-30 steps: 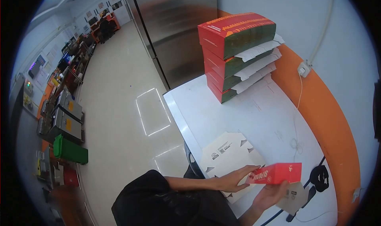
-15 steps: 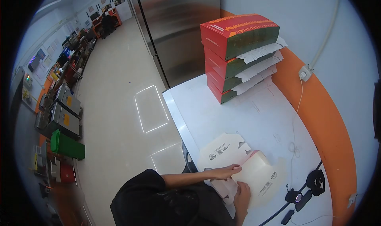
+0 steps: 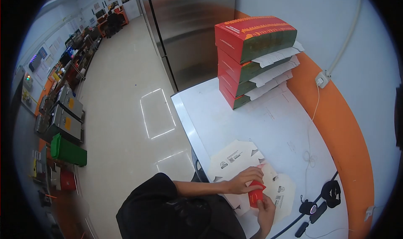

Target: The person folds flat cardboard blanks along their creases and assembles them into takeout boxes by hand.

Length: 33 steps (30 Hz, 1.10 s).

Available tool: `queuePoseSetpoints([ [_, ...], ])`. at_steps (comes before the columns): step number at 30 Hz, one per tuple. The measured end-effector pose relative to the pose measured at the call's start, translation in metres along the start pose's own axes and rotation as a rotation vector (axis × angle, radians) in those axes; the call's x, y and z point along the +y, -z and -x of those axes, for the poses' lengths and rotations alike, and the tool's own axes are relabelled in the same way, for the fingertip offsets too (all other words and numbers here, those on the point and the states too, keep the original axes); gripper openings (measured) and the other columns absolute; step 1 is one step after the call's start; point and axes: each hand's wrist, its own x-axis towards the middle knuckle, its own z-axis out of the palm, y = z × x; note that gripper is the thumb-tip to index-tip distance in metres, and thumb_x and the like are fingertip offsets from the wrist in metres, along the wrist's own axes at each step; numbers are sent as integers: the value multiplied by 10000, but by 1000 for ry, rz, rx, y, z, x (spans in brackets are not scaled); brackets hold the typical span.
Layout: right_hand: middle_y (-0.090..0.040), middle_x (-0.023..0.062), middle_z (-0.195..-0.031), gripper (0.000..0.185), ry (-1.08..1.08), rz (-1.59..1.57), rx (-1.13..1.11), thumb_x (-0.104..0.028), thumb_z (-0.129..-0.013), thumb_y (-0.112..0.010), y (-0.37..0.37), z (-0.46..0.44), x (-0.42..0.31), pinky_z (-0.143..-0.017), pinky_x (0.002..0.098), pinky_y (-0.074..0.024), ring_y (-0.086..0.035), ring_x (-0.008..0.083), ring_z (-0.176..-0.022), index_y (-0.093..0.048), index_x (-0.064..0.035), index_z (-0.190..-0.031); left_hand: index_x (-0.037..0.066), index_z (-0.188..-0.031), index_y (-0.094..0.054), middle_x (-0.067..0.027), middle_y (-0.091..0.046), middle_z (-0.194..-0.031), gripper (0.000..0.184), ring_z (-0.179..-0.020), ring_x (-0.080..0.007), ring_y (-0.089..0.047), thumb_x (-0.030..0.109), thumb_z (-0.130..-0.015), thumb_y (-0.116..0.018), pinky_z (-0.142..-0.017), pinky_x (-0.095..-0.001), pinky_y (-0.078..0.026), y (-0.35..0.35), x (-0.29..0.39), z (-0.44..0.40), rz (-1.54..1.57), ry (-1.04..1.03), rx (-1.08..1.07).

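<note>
A small red carton [image 3: 255,196], partly folded, is held between my two hands over the near part of the table. My left hand [image 3: 247,180] curls over its upper end. My right hand [image 3: 265,208] grips its lower right side, with the thumb on the red face. Beneath and around it lie flat cream carton blanks [image 3: 235,157] with dark print and a square code. Another printed cream panel [image 3: 282,193] spreads out to the right of my hands. Part of the red carton is covered by my fingers.
Several red and green boxes [image 3: 228,56] with white flaps stand stacked at the table's [image 3: 201,106] far end. Right of my hands lie a black strap [image 3: 331,194], a small round device [image 3: 308,207] and cables. A steel cabinet [image 3: 193,37] stands behind; a green bin [image 3: 69,150] is at left.
The cream panel under my hands has given way to a red folded carton gripped by both hands. My left hand has risen slightly, and my right hand has shifted a little right.
</note>
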Motion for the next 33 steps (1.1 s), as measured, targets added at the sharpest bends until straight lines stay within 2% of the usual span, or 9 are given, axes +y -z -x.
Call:
queuePoseSetpoints([
  [7,-739,130,-923,530,-70,11,30,29,-922,-671,5,16,-30,-813,305,-560,-706,177,-834,-511,52,-1427,108,-1113,-693,-108,-624,-1228,191,-1345,-324,-474,130,-930,-742,-1123,-584,-351,-2,16,-8,-71,-133,-329],
  [11,-728,183,-1049,530,-21,125,68,31,-920,-669,-1,21,-64,-890,358,-550,-704,213,-953,-507,47,-1424,72,-1056,-719,-132,-665,-1160,155,-1227,-309,-564,175,-942,-735,-1063,-494,-420,20,31,-20,-177,123,-504],
  [13,-689,215,-1171,527,341,418,306,31,-921,-658,-7,24,-74,-966,387,-513,-667,253,-1075,-501,42,-1424,50,-1025,-733,-133,-689,-1088,173,-1125,-302,-622,201,-941,-741,-998,-430,-475,29,27,-25,-209,265,-601],
  [15,-571,237,-1404,490,510,513,437,16,-929,-633,0,37,-82,-1086,437,-424,-560,347,-1277,-507,37,-1402,32,-988,-739,-128,-701,-1014,204,-1011,-287,-647,231,-942,-747,-900,-381,-503,35,28,-24,-79,351,-344],
  [18,-611,222,-1092,202,817,312,901,18,-930,-709,-7,42,-87,-892,449,-564,-653,354,-989,-567,67,-1066,17,-970,-739,-135,-711,-969,247,-917,-260,-662,261,-943,-753,-810,-356,-518,45,33,-25,101,556,-149],
  [19,-483,223,-1512,455,667,61,779,-15,-939,-627,23,43,-4,-1132,475,-377,-495,400,-1347,-532,12,-1383,14,-970,-737,-139,-714,-965,258,-899,-250,-663,269,-943,-755,-790,-355,-519,48,37,-27,158,637,-116],
  [23,-190,241,-1655,436,471,330,417,-204,-1008,-615,0,19,-43,-1206,533,-254,-242,447,-1502,-567,-26,-1403,7,-982,-737,-150,-719,-932,263,-863,-235,-666,268,-947,-752,-794,-354,-517,50,47,-30,155,752,-264],
  [25,-223,210,-1659,331,426,337,412,-157,-1001,-611,-15,11,-49,-1200,535,-265,-283,430,-1495,-620,-21,-1302,10,-991,-739,-150,-719,-915,259,-860,-239,-673,265,-947,-750,-797,-354,-520,43,45,-23,57,558,-333],
  [33,-418,273,-1493,241,315,315,723,-80,-914,-750,-14,7,-17,-1149,470,-359,-479,423,-1353,-713,1,-1139,4,-965,-745,-161,-712,-916,210,-867,-275,-680,210,-928,-759,-797,-370,-526,36,63,-20,78,573,-212],
])
